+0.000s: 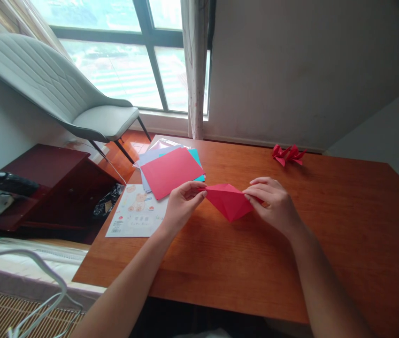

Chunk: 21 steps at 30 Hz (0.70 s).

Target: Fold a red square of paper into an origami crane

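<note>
The left hand (183,203) pinches one end of a folded red paper (229,203) between thumb and fingers, and the right hand (272,201) grips the opposite end the same way, so the paper spans the gap between them, its point toward the wearer. Just beyond the left hand lies a flat red sheet (169,170) atop other papers; left of that hand is a bear-printed white sheet (129,223). Beyond the right hand, folded red paper figures (289,155) rest on the wooden table (234,272).

Bright window (101,70), patterned curtain (194,70); pale chair (106,122), reddish floor (133,137); dim grey wall (277,70).
</note>
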{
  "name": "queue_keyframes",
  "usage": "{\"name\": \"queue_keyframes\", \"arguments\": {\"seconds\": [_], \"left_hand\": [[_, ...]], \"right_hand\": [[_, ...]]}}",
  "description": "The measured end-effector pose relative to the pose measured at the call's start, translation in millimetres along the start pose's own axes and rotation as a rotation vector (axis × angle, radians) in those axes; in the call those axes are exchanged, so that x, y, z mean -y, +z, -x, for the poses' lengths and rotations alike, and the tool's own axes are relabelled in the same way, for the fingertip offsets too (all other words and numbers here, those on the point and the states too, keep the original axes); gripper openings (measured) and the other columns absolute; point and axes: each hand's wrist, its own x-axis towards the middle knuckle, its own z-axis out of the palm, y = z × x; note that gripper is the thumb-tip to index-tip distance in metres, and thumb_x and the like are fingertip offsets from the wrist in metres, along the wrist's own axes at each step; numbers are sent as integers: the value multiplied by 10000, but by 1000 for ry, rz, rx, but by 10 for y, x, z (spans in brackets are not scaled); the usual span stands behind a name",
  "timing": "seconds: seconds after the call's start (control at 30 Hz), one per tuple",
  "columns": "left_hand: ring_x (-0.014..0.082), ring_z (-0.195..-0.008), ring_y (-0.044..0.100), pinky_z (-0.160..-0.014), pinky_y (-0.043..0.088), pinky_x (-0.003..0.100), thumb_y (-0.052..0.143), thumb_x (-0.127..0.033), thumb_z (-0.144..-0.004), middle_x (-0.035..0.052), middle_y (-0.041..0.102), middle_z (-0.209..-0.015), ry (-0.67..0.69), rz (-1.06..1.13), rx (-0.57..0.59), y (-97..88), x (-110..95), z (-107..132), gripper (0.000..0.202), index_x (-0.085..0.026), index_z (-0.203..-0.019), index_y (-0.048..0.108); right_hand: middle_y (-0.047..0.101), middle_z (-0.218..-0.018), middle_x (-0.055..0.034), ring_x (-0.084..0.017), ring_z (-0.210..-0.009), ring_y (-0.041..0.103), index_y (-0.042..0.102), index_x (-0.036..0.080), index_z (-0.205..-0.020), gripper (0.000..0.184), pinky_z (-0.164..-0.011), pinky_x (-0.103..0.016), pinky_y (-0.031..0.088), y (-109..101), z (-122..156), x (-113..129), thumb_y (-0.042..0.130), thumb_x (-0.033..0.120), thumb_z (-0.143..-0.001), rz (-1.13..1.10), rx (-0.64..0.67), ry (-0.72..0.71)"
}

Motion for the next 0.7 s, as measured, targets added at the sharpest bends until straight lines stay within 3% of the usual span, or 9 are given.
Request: {"name": "queue_keyframes", "arguments": {"seconds": [0.37,0.7], "left_hand": [[172,-794,695,-759,562,284,832,-326,-710,49,750,-860,-76,53,87,211,52,84,264,-161,-881,718],[180,-785,697,-721,563,285,820,-360,-724,57,746,-865,-57,5,147,275,131,121,302,-168,-923,698]], "right_hand": [[755,-926,-40,-232,-968,631,711,223,-933,112,-873,-390,472,191,-39,383,600,236,-942,26,26,-19],[740,-892,-47,-220,-936,633,706,220,-907,125,-851,-374,472,273,-29,451,589,237,-949,-48,45,22]]}}
